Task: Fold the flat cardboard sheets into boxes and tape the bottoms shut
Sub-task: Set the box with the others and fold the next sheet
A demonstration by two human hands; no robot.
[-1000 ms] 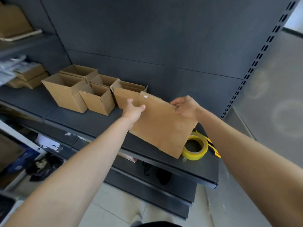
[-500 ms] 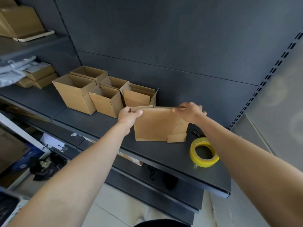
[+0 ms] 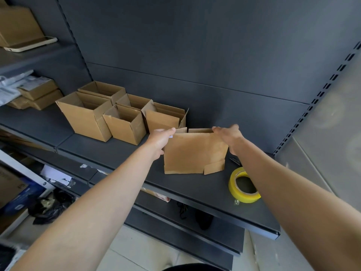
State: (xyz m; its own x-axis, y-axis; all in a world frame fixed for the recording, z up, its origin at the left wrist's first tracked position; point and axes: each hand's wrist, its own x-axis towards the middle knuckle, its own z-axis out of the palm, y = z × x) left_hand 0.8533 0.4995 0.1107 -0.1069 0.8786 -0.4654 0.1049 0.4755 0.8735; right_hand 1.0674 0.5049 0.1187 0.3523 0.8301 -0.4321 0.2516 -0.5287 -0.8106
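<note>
Though within reach at the shelf (image 3: 195, 186) front, found yellow tape roll (image 3: 242, 198) untouched. Just beyond, stood cardboard sheet (image 3: 195, 153) upright on its lower edge, up from a slant a second ago, pinched at top corners by left grip (image 3: 161, 138) and right grip (image 3: 229, 137). Still nearly flat; opening next, probably. Behind, finished boxes (image 3: 86, 118).

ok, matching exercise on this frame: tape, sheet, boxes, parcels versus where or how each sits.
Things:
1 tape
2 sheet
3 boxes
4 parcels

States:
A upright, tops open, left of the sheet
B stacked at far left
C lying flat at the front right of the shelf
D upright, gripped at its top corners by the left hand and right hand

Pairs: 1-C; 2-D; 3-A; 4-B
</note>
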